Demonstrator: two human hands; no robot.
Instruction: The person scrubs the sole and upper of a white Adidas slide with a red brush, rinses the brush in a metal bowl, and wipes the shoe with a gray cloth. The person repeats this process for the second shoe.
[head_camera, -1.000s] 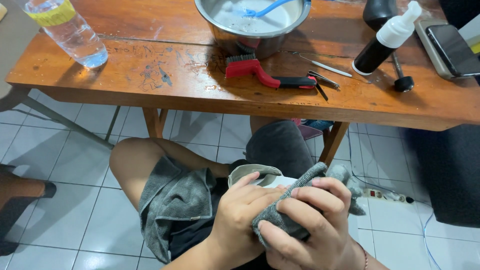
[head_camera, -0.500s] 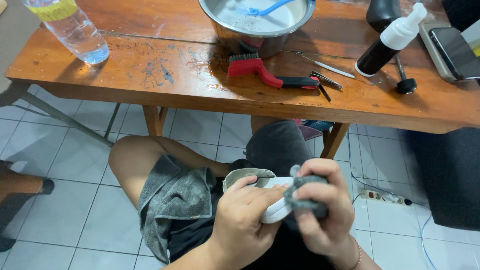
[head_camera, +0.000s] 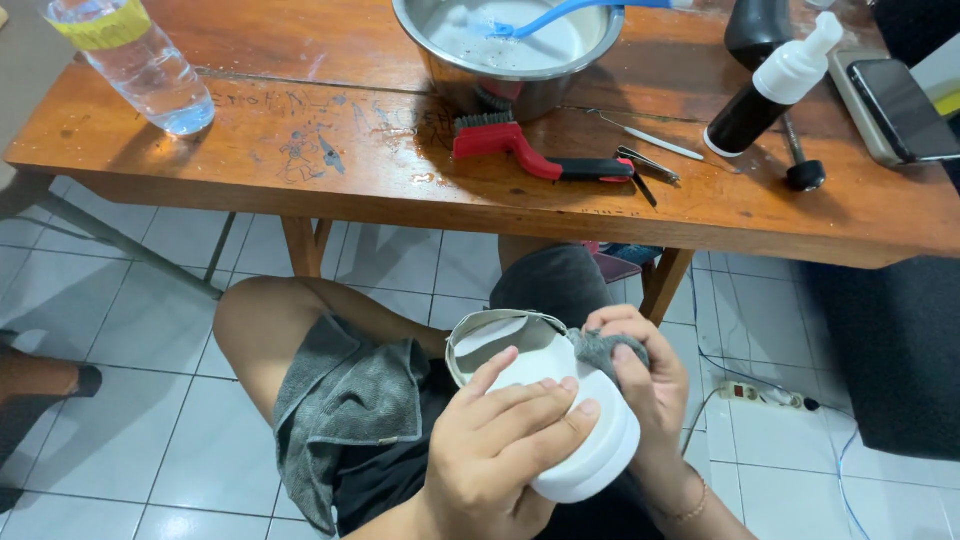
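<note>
A seated person holds a white shoe (head_camera: 575, 420) over the lap, sole side turned up and its grey-lined opening facing the bench (head_camera: 300, 190). The left hand (head_camera: 495, 450) has its grip clenched across the white sole, fingers spread over it. The right hand (head_camera: 650, 385) grasps a small grey cloth (head_camera: 600, 350), bunched under the fingertips and pressed against the shoe's upper edge near the opening. A larger grey towel (head_camera: 345, 410) lies draped over the person's left thigh, just beside the shoe. On the scuffed wooden bench above the knees, a steel bowl (head_camera: 500, 75) holds soapy water and a blue-handled brush (head_camera: 560, 12) that leans on its rim. A red brush with a black handle (head_camera: 530, 155) lies in front of the bowl, touching its shadowed base, with thin metal tools (head_camera: 650, 140) just to its right. A black bottle with a white pump top (head_camera: 770, 85) stands tilted near the right end, beside a phone (head_camera: 905, 95) lying on a flat grey case. A clear water bottle with a yellow band (head_camera: 135, 55) sits at the far left corner. A white power strip (head_camera: 775, 393) rests on the tiled floor (head_camera: 130, 330) below.
</note>
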